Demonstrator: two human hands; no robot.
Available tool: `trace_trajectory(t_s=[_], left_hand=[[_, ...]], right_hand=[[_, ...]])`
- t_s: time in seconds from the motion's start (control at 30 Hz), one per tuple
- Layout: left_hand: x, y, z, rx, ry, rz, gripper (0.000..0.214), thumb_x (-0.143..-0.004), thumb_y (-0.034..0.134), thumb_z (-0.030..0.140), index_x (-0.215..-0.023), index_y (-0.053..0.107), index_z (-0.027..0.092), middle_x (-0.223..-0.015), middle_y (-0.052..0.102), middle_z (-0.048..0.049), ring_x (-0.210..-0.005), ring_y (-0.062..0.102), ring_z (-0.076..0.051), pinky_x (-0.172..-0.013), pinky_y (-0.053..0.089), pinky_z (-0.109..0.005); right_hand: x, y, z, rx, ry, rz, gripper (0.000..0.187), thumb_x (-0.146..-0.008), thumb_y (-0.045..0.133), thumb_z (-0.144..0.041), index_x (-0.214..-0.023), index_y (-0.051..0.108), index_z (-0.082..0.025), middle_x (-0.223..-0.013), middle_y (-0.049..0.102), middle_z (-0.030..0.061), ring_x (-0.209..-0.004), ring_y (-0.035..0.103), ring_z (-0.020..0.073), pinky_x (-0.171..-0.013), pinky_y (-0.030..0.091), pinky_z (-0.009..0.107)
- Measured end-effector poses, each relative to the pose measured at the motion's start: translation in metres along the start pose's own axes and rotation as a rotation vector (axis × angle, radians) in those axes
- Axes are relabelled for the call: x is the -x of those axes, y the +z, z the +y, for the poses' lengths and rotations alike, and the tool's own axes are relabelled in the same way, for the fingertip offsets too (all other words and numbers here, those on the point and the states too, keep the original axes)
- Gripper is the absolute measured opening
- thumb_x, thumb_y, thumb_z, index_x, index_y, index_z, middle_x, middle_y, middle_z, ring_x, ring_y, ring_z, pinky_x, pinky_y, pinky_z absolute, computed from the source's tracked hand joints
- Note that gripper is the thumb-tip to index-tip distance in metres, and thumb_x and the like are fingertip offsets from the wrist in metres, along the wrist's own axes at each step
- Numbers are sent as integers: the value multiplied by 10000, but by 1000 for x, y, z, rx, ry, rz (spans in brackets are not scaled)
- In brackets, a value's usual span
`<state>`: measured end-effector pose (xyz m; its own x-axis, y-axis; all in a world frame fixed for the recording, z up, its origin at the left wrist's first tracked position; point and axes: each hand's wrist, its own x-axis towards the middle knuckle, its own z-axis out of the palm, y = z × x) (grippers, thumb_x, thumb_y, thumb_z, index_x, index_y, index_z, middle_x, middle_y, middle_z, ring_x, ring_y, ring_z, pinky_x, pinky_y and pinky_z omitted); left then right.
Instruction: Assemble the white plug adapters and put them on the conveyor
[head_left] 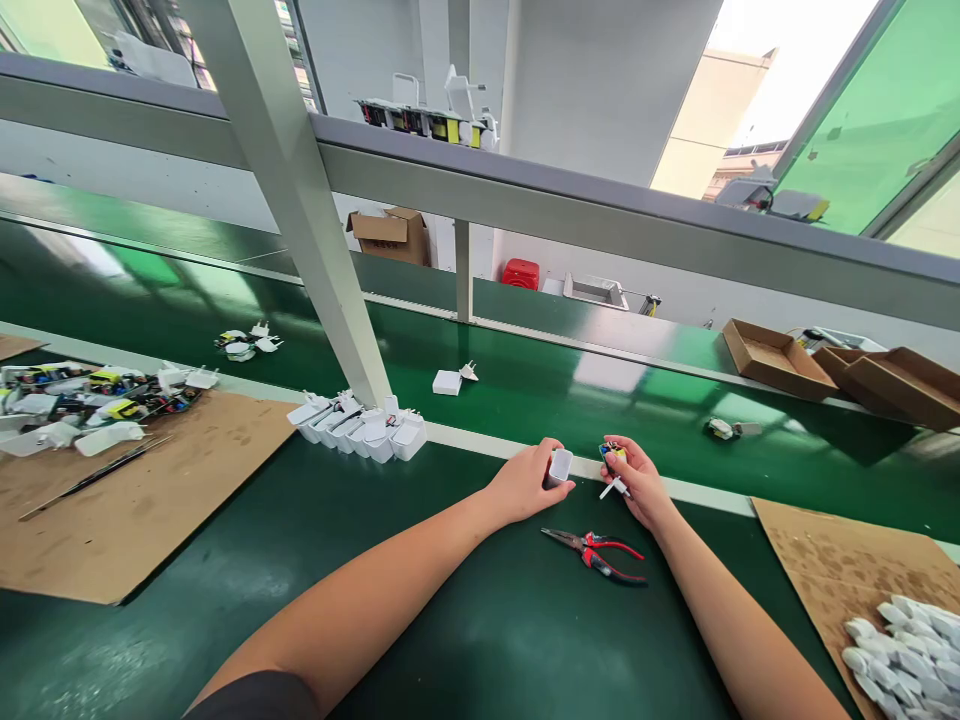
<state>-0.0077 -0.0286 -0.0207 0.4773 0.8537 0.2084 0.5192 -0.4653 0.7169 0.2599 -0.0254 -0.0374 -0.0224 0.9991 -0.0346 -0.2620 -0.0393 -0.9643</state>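
My left hand (529, 483) is closed round a white plastic charger housing (560, 466), its open end facing up toward me. To the right, my right hand (641, 482) grips a small charger circuit board (613, 455) with a yellow component, and a white plug piece (616, 487) hangs below it by the fingers. A gap separates the housing from the board. Below both hands lie long-nose pliers (596, 553) with red and black handles, untouched on the green bench.
Several white housings (360, 428) stand in a row beside the slanted post (300, 200). Circuit boards and tweezers (94, 478) lie on cardboard at left. White pieces (907, 645) are heaped at right. Parts sit on the green belt (525, 400). A rail (562, 185) crosses above.
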Motion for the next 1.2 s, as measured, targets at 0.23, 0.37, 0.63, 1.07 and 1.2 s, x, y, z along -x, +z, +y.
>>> trace_trajectory(t_s=[0.23,0.37,0.63,1.07,1.2], left_hand=[[0,0,0,4,-3,3,525,-930,745,473,-1345,533,229,-1088,738,-70,-944,726,-271,-749,507,-337],[0,0,1,7,-6,3,525,-925,751,479,-1336,537,232,-1088,739,-69,-940,726,-268,-744,510,-336],[1,0,0,16,-15,-2,527,-932,742,485,-1345,527,237,-1057,734,-57,-909,717,-258,-736,502,-333],[0,-2,0,42,-23,-9,523,-931,736,519,-1327,525,252,-1007,732,-41,-882,713,-266,-711,487,-337],[0,-1,-2,48,-16,3,517,-927,748,507,-1321,531,253,-1023,735,-43,-884,714,-263,-711,488,-336]], right_hand=[[0,1,-1,-3,24,-5,497,-753,1001,-361,-1188,781,-265,-854,770,5,-644,667,139,-569,584,258],[0,-3,-6,-59,48,18,419,-830,938,-476,-1178,811,-280,-1224,823,66,-1069,779,231,-826,684,321],[0,-3,-8,-129,90,48,429,-859,923,-477,-1214,830,-255,-1109,840,46,-826,766,169,-755,699,269],[-3,-3,-12,-151,75,83,313,-894,870,-463,-1102,718,-284,-1025,820,40,-702,805,214,-433,582,239],[2,1,-18,-150,118,-26,343,-943,757,-556,-1075,741,-239,-853,774,41,-578,733,187,-351,478,216]])
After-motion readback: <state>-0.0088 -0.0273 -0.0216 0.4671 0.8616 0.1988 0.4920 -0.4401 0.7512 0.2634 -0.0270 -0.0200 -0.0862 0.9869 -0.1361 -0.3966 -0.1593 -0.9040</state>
